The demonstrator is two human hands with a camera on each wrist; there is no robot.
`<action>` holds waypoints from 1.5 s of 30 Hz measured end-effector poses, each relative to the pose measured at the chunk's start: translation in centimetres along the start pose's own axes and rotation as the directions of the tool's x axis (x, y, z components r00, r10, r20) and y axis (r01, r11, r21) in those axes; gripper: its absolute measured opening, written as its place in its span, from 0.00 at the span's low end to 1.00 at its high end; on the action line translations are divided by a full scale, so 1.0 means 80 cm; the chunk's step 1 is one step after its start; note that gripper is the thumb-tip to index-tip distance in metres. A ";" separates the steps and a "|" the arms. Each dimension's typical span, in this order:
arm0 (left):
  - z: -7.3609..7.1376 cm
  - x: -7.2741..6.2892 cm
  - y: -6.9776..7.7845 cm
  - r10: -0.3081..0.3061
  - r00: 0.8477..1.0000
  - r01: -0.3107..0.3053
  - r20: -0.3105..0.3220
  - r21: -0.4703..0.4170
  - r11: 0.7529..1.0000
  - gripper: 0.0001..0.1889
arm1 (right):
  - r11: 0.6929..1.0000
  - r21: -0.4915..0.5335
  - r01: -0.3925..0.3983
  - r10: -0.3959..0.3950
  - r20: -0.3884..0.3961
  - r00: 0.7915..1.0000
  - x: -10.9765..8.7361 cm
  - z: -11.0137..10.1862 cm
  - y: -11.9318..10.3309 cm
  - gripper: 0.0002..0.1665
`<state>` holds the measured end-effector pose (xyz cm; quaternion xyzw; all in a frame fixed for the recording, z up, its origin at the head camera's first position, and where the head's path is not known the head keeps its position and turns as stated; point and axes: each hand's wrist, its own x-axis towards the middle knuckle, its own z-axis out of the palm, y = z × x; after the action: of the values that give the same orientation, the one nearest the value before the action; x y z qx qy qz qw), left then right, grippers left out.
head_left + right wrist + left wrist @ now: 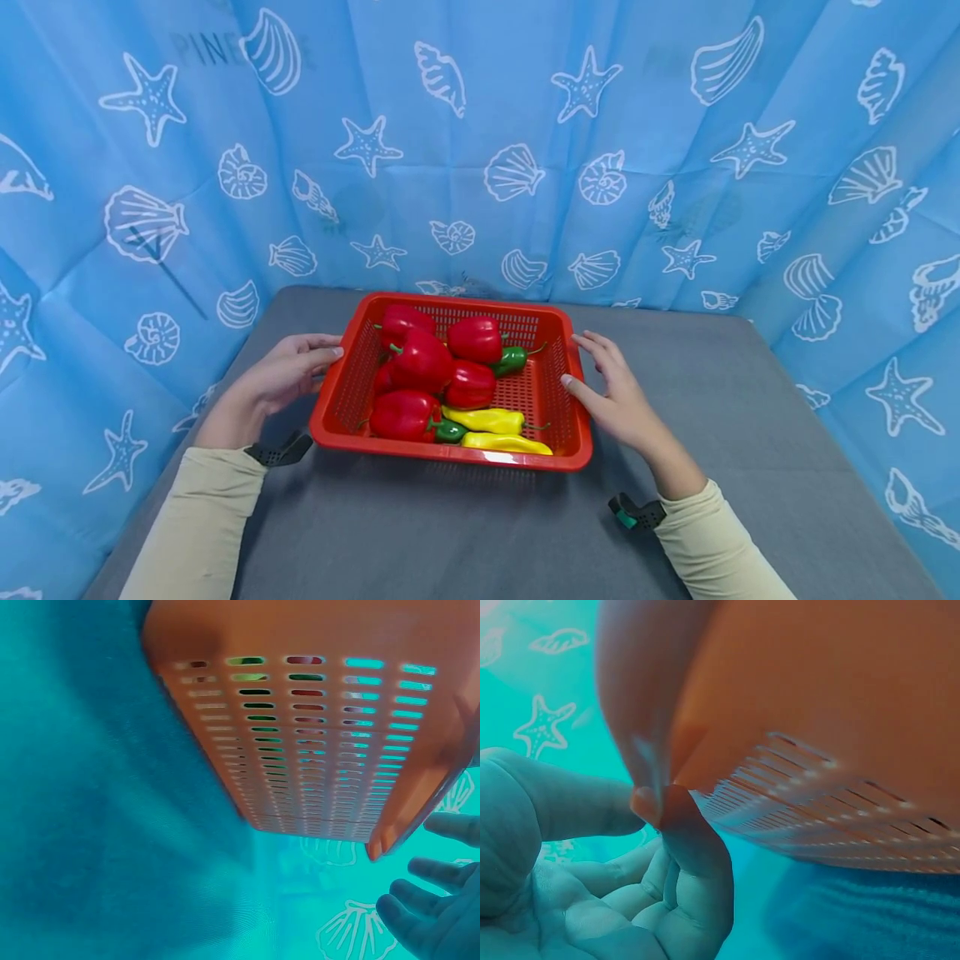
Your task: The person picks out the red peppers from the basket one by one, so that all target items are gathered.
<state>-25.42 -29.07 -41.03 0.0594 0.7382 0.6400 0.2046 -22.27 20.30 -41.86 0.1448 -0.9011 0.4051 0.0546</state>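
A red plastic basket point(420, 448) with slotted sides sits in front of me on the grey table. Inside it are several red bell peppers point(423, 361), a green pepper point(512, 360) at the back right, another green pepper point(450, 431) at the front, and two yellow peppers point(487, 419) along the front. My left hand point(288, 367) pinches the left rim between thumb and forefinger, plain in the left wrist view. At the right rim, my right hand point(615, 392) has its thumb over the edge; its other fingers point(420, 896) extend straight and spread beside the basket.
Grey cloth covers the table point(720, 400), which runs out on both sides of the basket. Behind and beside it hangs a blue curtain point(480, 225) printed with white shells and starfish. A dark strap device point(636, 512) sits at each wrist.
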 end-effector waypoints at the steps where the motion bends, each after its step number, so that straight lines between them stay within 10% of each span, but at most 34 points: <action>1: 0.000 0.000 0.000 -0.001 1.000 0.001 -0.002 0.000 1.000 0.32 | 1.000 -0.001 -0.001 0.001 -0.003 1.000 0.000 -0.001 -0.001 0.40; 45: -0.004 -0.002 -0.006 0.053 0.999 -0.053 0.005 -0.012 0.999 0.30 | 0.963 0.221 0.156 -0.158 -0.006 0.987 0.035 -0.016 -0.071 0.38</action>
<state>-25.30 -29.55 -41.45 0.0793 0.7320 0.6495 0.1897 -23.23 17.06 -36.33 0.2232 -0.8366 0.4961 0.0650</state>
